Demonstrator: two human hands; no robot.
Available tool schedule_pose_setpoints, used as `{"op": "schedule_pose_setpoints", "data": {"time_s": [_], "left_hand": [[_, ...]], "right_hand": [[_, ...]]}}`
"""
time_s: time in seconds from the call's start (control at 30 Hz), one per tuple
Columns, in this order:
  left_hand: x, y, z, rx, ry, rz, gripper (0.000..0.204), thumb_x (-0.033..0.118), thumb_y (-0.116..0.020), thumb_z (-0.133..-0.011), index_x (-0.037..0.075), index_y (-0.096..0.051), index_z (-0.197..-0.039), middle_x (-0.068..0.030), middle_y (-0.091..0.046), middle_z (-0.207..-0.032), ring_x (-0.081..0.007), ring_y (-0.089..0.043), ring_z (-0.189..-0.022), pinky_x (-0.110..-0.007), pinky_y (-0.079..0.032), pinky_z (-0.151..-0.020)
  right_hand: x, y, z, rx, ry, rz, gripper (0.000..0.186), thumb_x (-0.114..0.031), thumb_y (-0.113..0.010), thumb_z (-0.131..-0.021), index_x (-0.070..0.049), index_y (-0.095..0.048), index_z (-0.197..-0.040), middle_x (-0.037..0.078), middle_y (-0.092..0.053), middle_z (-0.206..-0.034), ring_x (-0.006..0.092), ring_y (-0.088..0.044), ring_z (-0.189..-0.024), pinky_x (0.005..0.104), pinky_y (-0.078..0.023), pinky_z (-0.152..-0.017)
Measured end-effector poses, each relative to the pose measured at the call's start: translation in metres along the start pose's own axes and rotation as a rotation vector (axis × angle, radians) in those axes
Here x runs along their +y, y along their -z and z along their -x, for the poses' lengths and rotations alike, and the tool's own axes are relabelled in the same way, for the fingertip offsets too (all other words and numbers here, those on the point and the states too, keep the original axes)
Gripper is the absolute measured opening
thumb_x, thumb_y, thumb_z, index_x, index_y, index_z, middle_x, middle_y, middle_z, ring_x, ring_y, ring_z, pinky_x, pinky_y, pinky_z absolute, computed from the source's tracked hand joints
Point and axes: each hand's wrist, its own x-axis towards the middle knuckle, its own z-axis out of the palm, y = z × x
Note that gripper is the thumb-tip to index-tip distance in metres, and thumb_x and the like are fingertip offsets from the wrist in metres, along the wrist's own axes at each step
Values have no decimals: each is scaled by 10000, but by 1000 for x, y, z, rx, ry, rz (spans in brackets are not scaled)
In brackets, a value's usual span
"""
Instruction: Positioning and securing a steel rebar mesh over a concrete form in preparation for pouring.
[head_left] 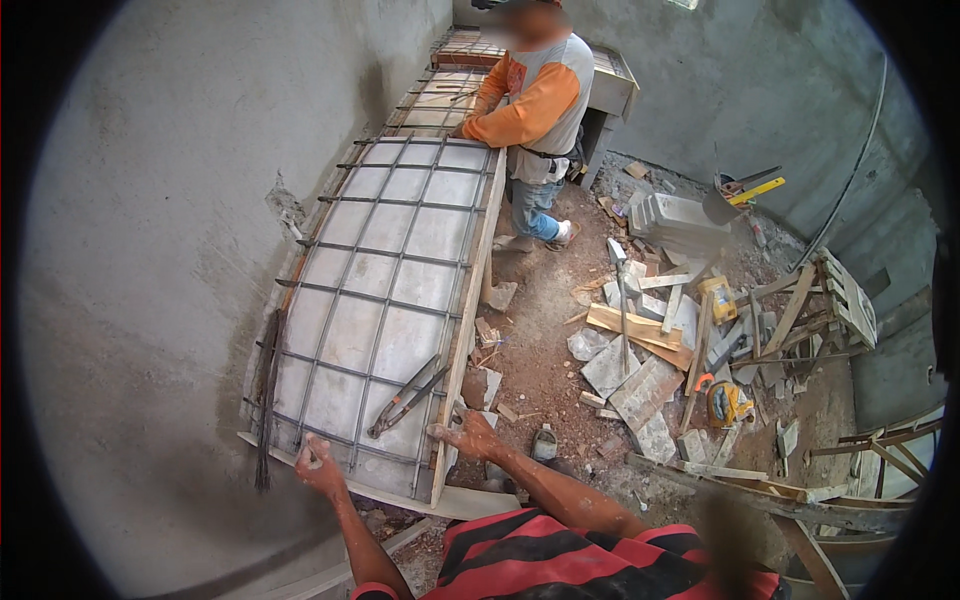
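A grid of tied steel bars [385, 290] lies over pale panels inside a long wooden form. My left hand [318, 466] is at the form's near left corner, fingers curled together beside the grid's end; whatever they pinch is too small to make out. Across from it, my right hand [468, 437] grips the upright wooden side board [468, 330] near its front end. Between my hands, a pair of long-handled pincers [405, 402] rests on the grid, jaws toward me. A bundle of thin dark tie wire [267, 400] hangs over the form's left edge.
A co-worker in orange sleeves [535, 110] leans over the form's far end. To the right, the floor holds broken boards [640, 335], stacked blocks [680, 220], a bucket with tools [722, 203], a shovel [622, 290] and a small can [544, 443]. A wall [200, 200] runs along the left.
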Motion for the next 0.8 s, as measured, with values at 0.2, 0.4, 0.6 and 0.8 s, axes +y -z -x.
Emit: {"op": "schedule_pose_setpoints", "data": {"time_s": [0.2, 0.4, 0.6, 0.8], "left_hand": [[-15, -6, -4, -21, -1, -35, 486, 350, -645, -994, -67, -737, -762, -166, -708, -677, -279, -644, -633, -415, -491, -684], [-7, 0, -6, -105, -2, -118, 449, 327, -646, -999, -80, -759, -846, -171, -734, -717, -251, -655, -641, -393, -523, -697], [-6, -1, -6, -57, 34, -166, 386, 292, -659, -972, -33, -764, -792, -180, -722, -709, -325, -680, -660, -433, -513, -693], [-6, -3, -8, -82, 19, -237, 316, 248, -674, -946, -26, -771, -821, -202, -711, -718, -372, -671, -665, -452, -511, -697]], "right_hand": [[-16, 6, 8, 44, 39, -59, 915, -718, -685, -817, 46, -602, -1314, 268, -692, -1166, 370, -663, -1094, 486, -501, -972], [-14, 4, 5, 23, 9, -20, 885, -709, -686, -822, 6, -591, -1335, 252, -693, -1179, 375, -661, -1092, 499, -495, -971], [-24, 7, 9, 14, -19, -19, 835, -706, -689, -821, 2, -644, -1260, 231, -729, -1036, 350, -695, -958, 502, -524, -866], [-30, 11, 10, 16, -7, 23, 830, -718, -684, -819, 1, -662, -1234, 227, -732, -998, 333, -699, -927, 496, -531, -849]]}}
